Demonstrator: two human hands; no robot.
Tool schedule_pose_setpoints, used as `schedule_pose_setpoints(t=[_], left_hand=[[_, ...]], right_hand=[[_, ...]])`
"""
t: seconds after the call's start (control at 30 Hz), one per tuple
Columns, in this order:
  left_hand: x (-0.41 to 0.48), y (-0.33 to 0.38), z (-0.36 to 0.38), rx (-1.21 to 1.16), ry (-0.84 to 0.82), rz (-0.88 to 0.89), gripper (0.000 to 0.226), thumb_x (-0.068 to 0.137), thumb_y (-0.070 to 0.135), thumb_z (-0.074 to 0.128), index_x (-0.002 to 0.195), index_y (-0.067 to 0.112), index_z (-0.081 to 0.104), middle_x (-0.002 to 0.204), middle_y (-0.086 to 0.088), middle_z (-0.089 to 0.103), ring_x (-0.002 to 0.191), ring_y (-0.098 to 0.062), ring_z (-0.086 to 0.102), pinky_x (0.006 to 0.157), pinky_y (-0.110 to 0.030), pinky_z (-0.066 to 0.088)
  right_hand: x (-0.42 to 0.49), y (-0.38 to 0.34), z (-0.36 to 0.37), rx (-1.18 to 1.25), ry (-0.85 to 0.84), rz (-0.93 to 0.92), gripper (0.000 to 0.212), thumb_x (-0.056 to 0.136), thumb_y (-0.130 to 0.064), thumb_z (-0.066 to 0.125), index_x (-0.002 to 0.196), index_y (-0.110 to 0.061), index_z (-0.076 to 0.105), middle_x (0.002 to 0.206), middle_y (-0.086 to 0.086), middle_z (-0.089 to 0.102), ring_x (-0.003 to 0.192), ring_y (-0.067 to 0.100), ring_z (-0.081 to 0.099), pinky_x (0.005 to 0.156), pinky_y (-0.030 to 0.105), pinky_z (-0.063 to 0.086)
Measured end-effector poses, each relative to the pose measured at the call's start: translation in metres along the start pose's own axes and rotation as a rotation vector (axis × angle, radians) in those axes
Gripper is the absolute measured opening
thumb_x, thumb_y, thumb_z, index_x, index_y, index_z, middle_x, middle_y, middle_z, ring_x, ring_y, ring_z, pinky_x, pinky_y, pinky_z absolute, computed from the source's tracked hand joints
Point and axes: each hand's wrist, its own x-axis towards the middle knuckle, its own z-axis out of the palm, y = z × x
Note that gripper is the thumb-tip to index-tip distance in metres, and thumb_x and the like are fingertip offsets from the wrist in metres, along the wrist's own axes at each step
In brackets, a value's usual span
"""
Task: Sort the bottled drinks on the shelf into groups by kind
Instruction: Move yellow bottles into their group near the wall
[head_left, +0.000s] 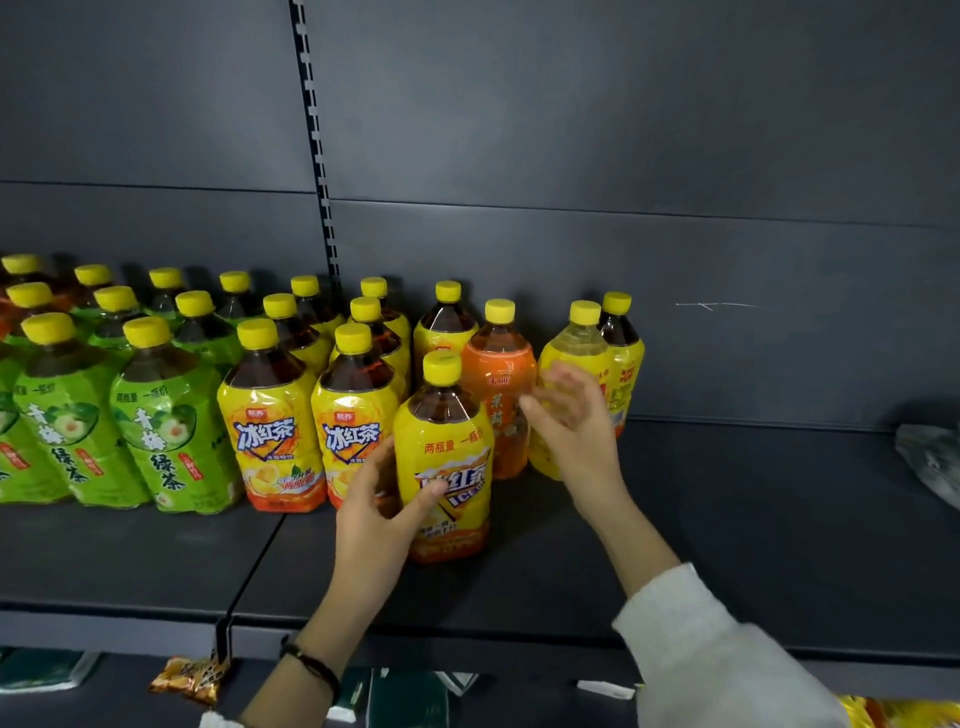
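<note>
Head view: left hand (379, 504) grips the iced-tea bottle (448, 441) at the shelf (753, 519) front. Right hand (576, 421), fingers spread, holds nothing beside the orange bottle (496, 364). A hasty reach could topple that bottle into its close neighbours.

Left hand (379, 512) grips a yellow-labelled plastic tea bottle (449, 441) on the dark grey shelf (727, 519); right hand (576, 415), fingers spread, hovers beside an orange-labelled bottle (498, 371).

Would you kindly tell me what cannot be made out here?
Head view.
Right hand: motion-blurred; contact with the pale yellow plastic bottle behind it unclear.
Orange-labelled bottle: label partly hidden by the yellow-labelled iced-tea bottle the left hand grips.
Leftmost green-labelled bottle: cut by the left edge.
Crumpled grey object: cut by right edge, unidentifiable.
</note>
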Motion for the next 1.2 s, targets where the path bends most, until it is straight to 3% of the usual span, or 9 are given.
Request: schedule_pose_setpoints(t=[0.1,0.2,0.3,0.47,0.57,0.7,1.0,1.1,1.2], left_hand=[[0.000,-0.001,0.001,0.002,0.005,-0.001,0.068,0.067,0.042,0.073,0.130,0.028,0.052,0.118,0.009,0.065,0.108,-0.002,0.060,0.086,-0.022,0.052],[0.001,-0.003,0.001,0.007,0.017,-0.011,0.071,0.066,0.040,0.074,0.131,0.026,0.052,0.119,0.007,0.065,0.111,-0.005,0.059,0.089,-0.023,0.050],[0.001,-0.006,0.001,-0.008,0.025,-0.022,0.070,0.066,0.038,0.074,0.132,0.025,0.052,0.121,0.005,0.065,0.115,-0.010,0.058,0.093,-0.032,0.049],[0.000,-0.007,0.003,-0.003,0.026,-0.027,0.069,0.067,0.037,0.073,0.132,0.024,0.051,0.121,0.006,0.063,0.115,-0.011,0.058,0.090,-0.029,0.050],[-0.002,-0.007,0.006,0.008,0.042,-0.011,0.070,0.068,0.039,0.071,0.133,0.025,0.050,0.122,0.008,0.063,0.114,-0.006,0.058,0.091,-0.028,0.051],[-0.007,-0.001,0.017,0.029,0.080,0.021,0.067,0.070,0.042,0.069,0.132,0.030,0.047,0.119,0.017,0.060,0.109,0.008,0.055,0.082,-0.008,0.048],[0.020,0.002,0.043,0.065,0.027,0.005,0.065,0.076,0.041,0.067,0.133,0.023,0.041,0.121,0.014,0.057,0.111,0.001,0.055,0.094,-0.030,0.051],[0.035,0.005,0.054,0.105,0.018,-0.014,0.063,0.083,0.034,0.067,0.138,0.022,0.038,0.130,0.006,0.054,0.115,-0.004,0.053,0.100,-0.034,0.047],[0.042,0.005,0.058,0.248,0.019,-0.011,0.066,0.088,0.036,0.063,0.145,0.015,0.035,0.139,-0.002,0.051,0.127,-0.015,0.047,0.103,-0.037,0.045]], right_hand=[[0.039,-0.026,0.015,-0.094,-0.054,-0.097,0.067,0.083,-0.030,0.073,0.140,-0.027,0.040,0.146,-0.005,0.044,0.132,0.007,0.041,0.102,0.020,0.036],[0.071,-0.030,0.032,-0.180,-0.102,0.023,0.079,0.084,-0.045,0.067,0.149,-0.027,0.026,0.156,-0.003,0.029,0.141,0.015,0.028,0.106,0.028,0.031],[0.084,-0.020,0.041,-0.316,-0.132,0.045,0.078,0.081,-0.048,0.069,0.145,-0.022,0.034,0.146,0.003,0.045,0.133,0.022,0.043,0.106,0.039,0.042],[0.086,-0.016,0.037,-0.580,-0.175,-0.072,0.067,0.076,-0.047,0.075,0.129,-0.019,0.046,0.127,0.007,0.058,0.117,0.023,0.054,0.089,0.029,0.044],[0.085,-0.019,0.030,-0.634,-0.180,-0.084,0.066,0.077,-0.047,0.074,0.128,-0.016,0.048,0.125,0.008,0.059,0.115,0.024,0.055,0.088,0.031,0.046],[0.078,-0.022,0.014,-0.709,-0.122,-0.099,0.062,0.076,-0.049,0.073,0.124,-0.016,0.050,0.118,0.008,0.061,0.109,0.024,0.057,0.084,0.032,0.047],[0.058,-0.025,-0.050,-0.696,0.023,-0.078,0.067,0.076,-0.039,0.077,0.131,-0.014,0.048,0.115,0.000,0.061,0.112,0.022,0.057,0.087,0.030,0.046],[0.047,-0.024,-0.052,-0.568,0.090,-0.072,0.084,0.077,-0.033,0.078,0.146,-0.017,0.034,0.142,0.003,0.048,0.133,0.020,0.042,0.106,0.035,0.040],[0.016,-0.022,-0.036,-0.482,0.285,-0.337,0.062,0.083,-0.020,0.073,0.138,-0.017,0.046,0.144,0.003,0.046,0.139,0.017,0.035,0.114,0.036,0.032]])
